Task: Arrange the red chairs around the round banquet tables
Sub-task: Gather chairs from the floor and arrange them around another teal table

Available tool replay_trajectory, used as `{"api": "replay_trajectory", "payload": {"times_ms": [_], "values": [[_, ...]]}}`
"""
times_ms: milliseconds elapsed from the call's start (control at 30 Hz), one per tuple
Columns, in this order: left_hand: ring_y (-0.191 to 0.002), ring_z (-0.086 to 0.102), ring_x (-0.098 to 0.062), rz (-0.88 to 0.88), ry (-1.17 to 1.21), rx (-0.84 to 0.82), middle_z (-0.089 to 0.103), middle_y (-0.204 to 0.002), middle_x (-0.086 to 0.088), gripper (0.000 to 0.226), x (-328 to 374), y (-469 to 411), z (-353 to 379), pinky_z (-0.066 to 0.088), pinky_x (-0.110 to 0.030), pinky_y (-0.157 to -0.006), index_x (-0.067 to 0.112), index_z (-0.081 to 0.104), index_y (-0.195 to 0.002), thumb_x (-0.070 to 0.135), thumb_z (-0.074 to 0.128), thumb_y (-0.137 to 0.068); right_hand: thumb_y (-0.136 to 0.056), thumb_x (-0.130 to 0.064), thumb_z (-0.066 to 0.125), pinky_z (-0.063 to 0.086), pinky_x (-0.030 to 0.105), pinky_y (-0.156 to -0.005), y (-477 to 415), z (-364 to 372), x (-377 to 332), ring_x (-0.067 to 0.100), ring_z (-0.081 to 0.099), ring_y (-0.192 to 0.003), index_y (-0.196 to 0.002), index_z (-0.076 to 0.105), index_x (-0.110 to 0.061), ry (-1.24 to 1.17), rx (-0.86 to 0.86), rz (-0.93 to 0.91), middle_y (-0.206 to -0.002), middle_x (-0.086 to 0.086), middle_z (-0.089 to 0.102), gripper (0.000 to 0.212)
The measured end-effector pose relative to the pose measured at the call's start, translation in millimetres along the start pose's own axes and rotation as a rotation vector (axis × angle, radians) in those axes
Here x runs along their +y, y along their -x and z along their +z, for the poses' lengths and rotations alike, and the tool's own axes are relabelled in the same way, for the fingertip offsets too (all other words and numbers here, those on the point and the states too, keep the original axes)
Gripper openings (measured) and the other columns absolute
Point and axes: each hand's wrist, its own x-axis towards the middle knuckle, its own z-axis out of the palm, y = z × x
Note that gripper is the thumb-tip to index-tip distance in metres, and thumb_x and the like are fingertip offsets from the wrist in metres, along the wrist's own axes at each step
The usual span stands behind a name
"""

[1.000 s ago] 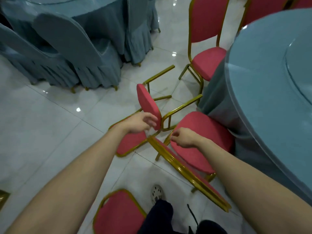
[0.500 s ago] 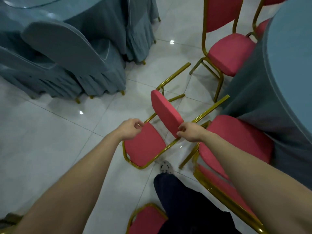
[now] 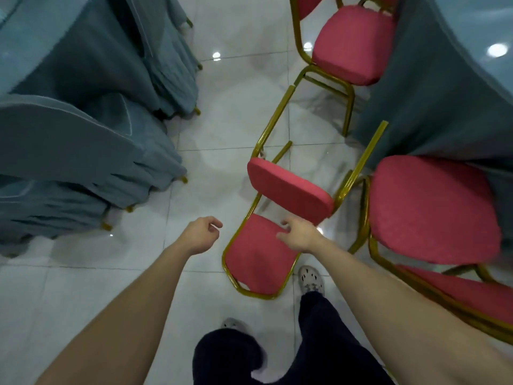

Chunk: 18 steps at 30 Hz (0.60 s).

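A red chair with a gold frame lies tipped on its back on the tiled floor; its backrest is flat on the tiles, its seat stands on edge and its legs point away from me. My left hand hovers just left of the backrest frame, loosely curled and holding nothing. My right hand hangs over the backrest beside the seat's near edge, fingers loose, gripping nothing. Two upright red chairs, one near and one farther, stand against the round table's blue-grey cloth on the right.
Several chairs in blue-grey covers crowd a second draped table on the left. A tiled aisle runs between the two tables. Another red chair's backrest sits under my right forearm. My feet stand right behind the fallen chair.
Both hands held the tipped chair's frame earlier and have let go. The chair has swung round, its legs now pointing away, and the view has shifted forward.
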Motion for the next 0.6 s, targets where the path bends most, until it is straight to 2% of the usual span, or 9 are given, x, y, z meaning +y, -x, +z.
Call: {"api": "replay_trajectory", "payload": {"times_ms": [133,200,267,400,467,533,600], "values": [[-0.093,0.069,-0.017,0.087,-0.147,-0.048,0.071,-0.109,0.002,0.032,-42,-51,-3,0.058,-0.034,-0.086,0.025,0.069,-0.131,0.019,0.053,-0.104,-0.104,-0.044,0.065,0.049,0.039,-0.110,-14,69,5,0.028,0.060,-0.133,-0.161,0.042,-0.015,-0.155,0.087,0.145,-0.151,0.010,0.059,0.068],[-0.099,0.069,-0.022,0.115,-0.189,-0.104,0.073,-0.117,-0.002,0.033,-70,-80,8,0.057,-0.035,-0.091,0.023,0.068,-0.134,0.021,0.054,-0.104,-0.101,-0.049,0.067,0.053,0.035,-0.100,-23,118,14,0.025,0.064,-0.126,-0.160,0.042,-0.018,-0.277,0.144,0.246,-0.146,0.008,0.062,0.071],[-0.103,0.068,-0.026,0.124,-0.202,-0.169,0.073,-0.118,-0.003,0.034,-106,-112,28,0.056,-0.036,-0.094,0.021,0.066,-0.137,0.024,0.060,-0.104,-0.099,-0.057,0.068,0.049,0.030,-0.093,-38,174,28,0.024,0.063,-0.127,-0.159,0.043,-0.022,-0.366,0.202,0.337,-0.147,0.005,0.062,0.074],[-0.104,0.065,-0.022,0.118,-0.204,-0.278,0.071,-0.121,-0.004,0.043,-181,-174,86,0.048,-0.031,-0.089,0.017,0.061,-0.143,0.035,0.068,-0.104,-0.091,-0.062,0.076,0.049,0.039,-0.111,-84,287,66,0.027,0.058,-0.136,-0.160,0.041,-0.017,-0.574,0.230,0.484,-0.154,0.008,0.056,0.090],[-0.106,0.064,-0.021,0.116,-0.217,-0.299,0.069,-0.127,-0.005,0.051,-213,-208,120,0.049,-0.033,-0.089,0.019,0.058,-0.145,0.044,0.070,-0.102,-0.086,-0.060,0.082,0.049,0.028,-0.100,-109,338,84,0.019,0.060,-0.124,-0.159,0.043,-0.017,-0.633,0.261,0.508,-0.152,0.005,0.058,0.093],[-0.114,0.063,-0.023,0.116,-0.219,-0.305,0.065,-0.135,-0.007,0.064,-242,-245,158,0.053,-0.038,-0.097,0.022,0.056,-0.149,0.054,0.074,-0.097,-0.081,-0.059,0.088,0.047,0.020,-0.088,-141,381,105,0.008,0.056,-0.108,-0.155,0.048,-0.019,-0.667,0.324,0.519,-0.145,0.002,0.064,0.093],[-0.126,0.061,-0.027,0.131,-0.215,-0.308,0.061,-0.144,-0.010,0.082,-267,-285,199,0.053,-0.043,-0.103,0.025,0.050,-0.154,0.062,0.080,-0.088,-0.074,-0.064,0.091,0.052,0.030,-0.097,-179,416,129,0.013,0.060,-0.113,-0.156,0.045,-0.022,-0.673,0.364,0.539,-0.145,0.003,0.063,0.103]]}}
